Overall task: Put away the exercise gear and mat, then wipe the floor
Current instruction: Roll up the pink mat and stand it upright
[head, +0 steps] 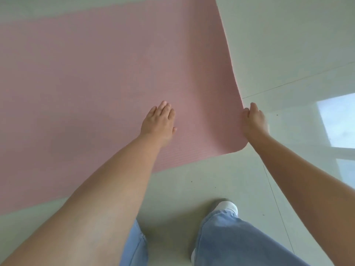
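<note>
A pink exercise mat [96,77] lies spread over the pale tiled floor, filling the left and upper part of the head view. Its right short end is lifted slightly off the floor near the rounded near corner. My right hand [254,120] grips that raised edge, fingers curled around it. My left hand [159,121] rests flat on the mat's surface a little left of the edge, fingers together and extended, holding nothing.
Glossy light floor tiles [288,54] extend to the right and near side, with a window reflection [338,120] at the right. My legs in blue jeans and a white shoe [226,207] stand just below the mat's near edge.
</note>
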Available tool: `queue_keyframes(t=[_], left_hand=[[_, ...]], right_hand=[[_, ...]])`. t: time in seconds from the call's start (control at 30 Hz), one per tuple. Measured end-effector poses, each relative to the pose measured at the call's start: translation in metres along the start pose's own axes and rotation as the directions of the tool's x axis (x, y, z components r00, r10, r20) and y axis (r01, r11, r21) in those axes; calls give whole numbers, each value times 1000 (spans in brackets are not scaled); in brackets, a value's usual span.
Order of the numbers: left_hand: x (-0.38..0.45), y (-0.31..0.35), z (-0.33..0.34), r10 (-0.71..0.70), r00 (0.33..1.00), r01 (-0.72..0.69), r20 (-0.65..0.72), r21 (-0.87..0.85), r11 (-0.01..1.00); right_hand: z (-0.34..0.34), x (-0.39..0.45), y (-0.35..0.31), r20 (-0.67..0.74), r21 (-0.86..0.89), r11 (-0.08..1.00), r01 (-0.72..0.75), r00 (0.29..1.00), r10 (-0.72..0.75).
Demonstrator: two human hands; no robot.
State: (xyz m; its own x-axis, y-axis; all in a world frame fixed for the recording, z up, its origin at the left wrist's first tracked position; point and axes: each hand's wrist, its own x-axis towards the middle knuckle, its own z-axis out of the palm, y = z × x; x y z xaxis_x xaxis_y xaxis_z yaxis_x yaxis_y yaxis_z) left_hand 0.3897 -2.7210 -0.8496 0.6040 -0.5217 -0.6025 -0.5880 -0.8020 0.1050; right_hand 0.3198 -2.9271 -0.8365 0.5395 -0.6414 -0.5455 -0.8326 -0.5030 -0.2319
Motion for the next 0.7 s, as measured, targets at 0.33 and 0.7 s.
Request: queue_keyframes(t=[0.33,0.7], left_hand=[[105,-22,61,51,993,-57,-108,-54,997],[86,-37,12,-566,591,-255,-575,-799,545]], right_hand=[[36,95,5,222,517,834,-195,971,89],[90,43,-55,201,88,978,190,958,-204]])
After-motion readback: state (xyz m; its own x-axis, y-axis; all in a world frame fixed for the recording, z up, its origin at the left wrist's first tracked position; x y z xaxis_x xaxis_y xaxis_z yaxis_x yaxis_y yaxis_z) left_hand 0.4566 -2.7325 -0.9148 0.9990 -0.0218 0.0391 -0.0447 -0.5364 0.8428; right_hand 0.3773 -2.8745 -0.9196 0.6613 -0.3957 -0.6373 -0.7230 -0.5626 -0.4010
